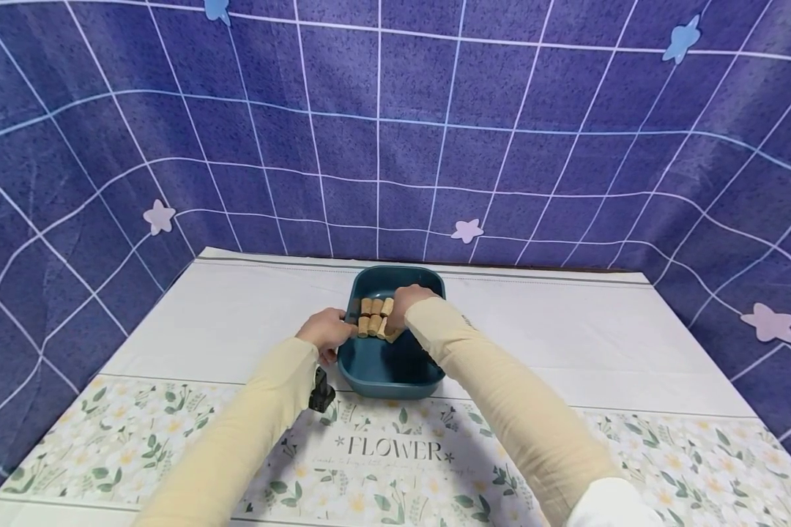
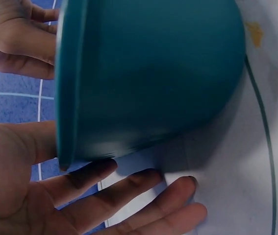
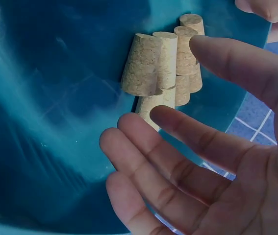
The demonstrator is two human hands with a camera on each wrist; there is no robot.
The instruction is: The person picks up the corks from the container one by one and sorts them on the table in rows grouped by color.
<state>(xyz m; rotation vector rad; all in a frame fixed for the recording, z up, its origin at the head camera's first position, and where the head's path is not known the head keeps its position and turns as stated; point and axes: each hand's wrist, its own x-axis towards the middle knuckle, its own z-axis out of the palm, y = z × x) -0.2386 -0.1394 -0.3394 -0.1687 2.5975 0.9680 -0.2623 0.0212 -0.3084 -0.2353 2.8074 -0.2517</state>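
Several tapered cork stoppers [image 1: 374, 326] stand in two rows inside a teal plastic basin [image 1: 392, 390], near its left wall. My left hand [image 1: 327, 331] holds the basin's left rim, its thumb over the edge and its fingers along the outer wall [image 2: 148, 88]. Inside the basin is my right hand [image 1: 409, 301], at the right end of the cork rows. The right wrist view shows its thumb and fingers spread apart beside the corks, with a gap to the nearest cork stopper [image 3: 141, 66]. That stopper leans slightly against its neighbour. Nothing is pinched in the right hand.
Under the basin lies a white tablecloth [image 1: 534, 351] with a floral band [image 1: 395, 468] lettered FLOWER along the front. A blue checked curtain [image 1: 409, 146] with star shapes hangs behind and at both sides. The basin's walls surround the right hand.
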